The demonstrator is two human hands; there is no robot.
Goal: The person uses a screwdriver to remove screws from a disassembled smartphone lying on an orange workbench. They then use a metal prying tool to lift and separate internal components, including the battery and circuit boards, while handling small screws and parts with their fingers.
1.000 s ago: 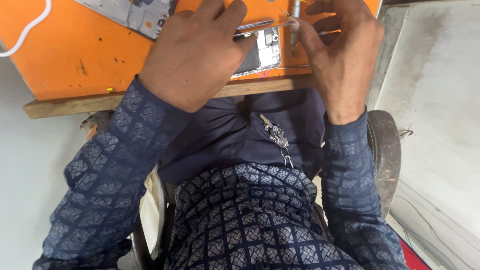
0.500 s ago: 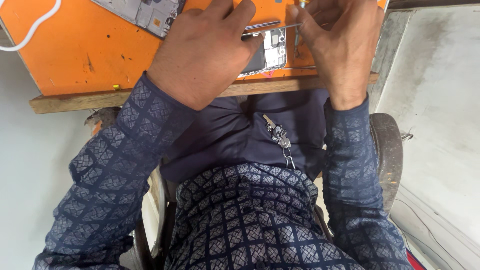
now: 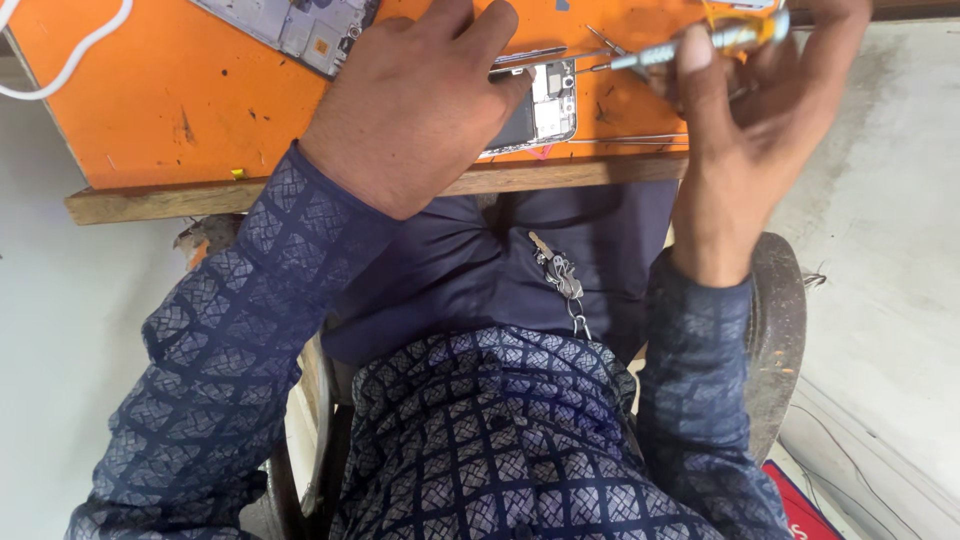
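An opened phone [image 3: 540,112] lies on the orange work board [image 3: 200,100], its insides showing. My left hand [image 3: 420,105] rests flat over the phone's left part and holds it down. My right hand [image 3: 750,120] grips a small screwdriver [image 3: 690,45] with a yellow handle; its metal tip points left toward the phone's top edge. A thin metal strip [image 3: 530,56] lies just above the phone by my left fingertips.
A second opened phone back [image 3: 290,25] lies at the board's far edge. A white cable [image 3: 70,65] curls at the top left. The board sits on a wooden strip [image 3: 180,200]. Keys [image 3: 560,275] hang at my lap. A dark tyre [image 3: 775,340] stands at right.
The view has tilted so the board sits lower in frame. My right hand has lifted and turned, and the screwdriver now shows clearly, angled toward the phone. My left hand stays on the phone.
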